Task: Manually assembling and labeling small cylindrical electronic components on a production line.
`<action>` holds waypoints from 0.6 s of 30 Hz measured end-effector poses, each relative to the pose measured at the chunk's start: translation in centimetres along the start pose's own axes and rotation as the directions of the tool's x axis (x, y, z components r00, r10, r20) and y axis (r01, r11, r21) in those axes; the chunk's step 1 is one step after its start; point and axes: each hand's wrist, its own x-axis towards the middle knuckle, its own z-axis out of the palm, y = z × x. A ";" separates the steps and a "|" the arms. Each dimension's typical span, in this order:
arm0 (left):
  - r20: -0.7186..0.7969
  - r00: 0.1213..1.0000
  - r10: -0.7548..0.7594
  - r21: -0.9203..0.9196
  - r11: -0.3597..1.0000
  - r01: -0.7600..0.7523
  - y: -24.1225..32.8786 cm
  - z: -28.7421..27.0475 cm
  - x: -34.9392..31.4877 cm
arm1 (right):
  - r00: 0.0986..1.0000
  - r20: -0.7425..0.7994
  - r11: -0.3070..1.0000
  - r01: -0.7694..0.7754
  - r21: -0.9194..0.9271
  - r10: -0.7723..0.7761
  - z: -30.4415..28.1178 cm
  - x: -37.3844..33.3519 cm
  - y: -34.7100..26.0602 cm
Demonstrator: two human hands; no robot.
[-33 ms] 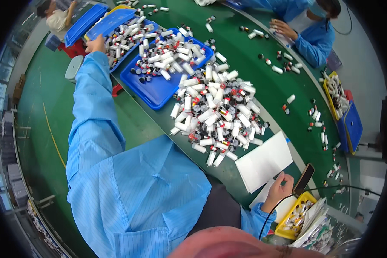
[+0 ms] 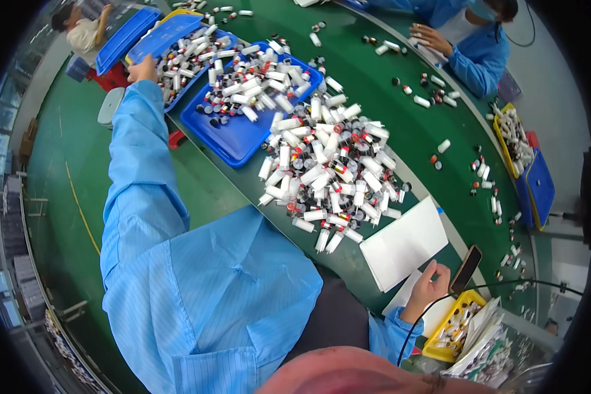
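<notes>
a shallow blue plastic tray [image 2: 165, 37] is gripped by the left hand [image 2: 142, 69]; the right hand [image 2: 429, 289] is held half-open beside a dark rectangular phone [image 2: 465, 268].

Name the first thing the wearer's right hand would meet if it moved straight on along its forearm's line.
Probably the dark phone, just beyond the right hand; depth is unclear, so the hand might pass above it.
</notes>
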 end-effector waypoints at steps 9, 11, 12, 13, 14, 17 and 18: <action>0.379 0.925 0.033 -0.389 0.913 0.127 1.7 -1.7 5.1 | 0.999 -0.026 0.994 -0.023 0.106 0.026 1.1 1.9 -0.1; 0.438 0.897 0.061 -0.439 0.885 0.154 1.1 -1.3 4.7 | 1.000 0.005 0.997 -0.012 0.076 0.012 0.8 1.7 -0.5; 0.467 0.882 0.063 -0.471 0.862 0.188 0.6 -0.7 4.4 | 1.000 0.017 0.999 -0.006 0.049 0.005 0.5 1.5 -0.5; 0.480 0.874 0.077 -0.509 0.836 0.206 0.6 -1.0 5.2 | 1.000 0.029 0.999 0.006 0.042 -0.007 0.7 1.4 -0.4; 0.492 0.866 0.093 -0.547 0.806 0.224 0.5 -1.1 6.1 | 1.000 0.013 0.999 0.005 0.049 -0.006 0.7 1.2 -0.2; 0.375 0.730 0.571 -0.532 0.778 -0.335 0.4 -2.7 9.1 | 0.999 -0.039 0.998 0.005 0.070 -0.002 0.6 -0.1 1.0; 0.323 0.664 0.674 -0.488 0.720 -0.493 0.6 -3.3 9.9 | 0.998 -0.056 0.995 -0.010 0.095 0.016 0.6 -0.6 1.6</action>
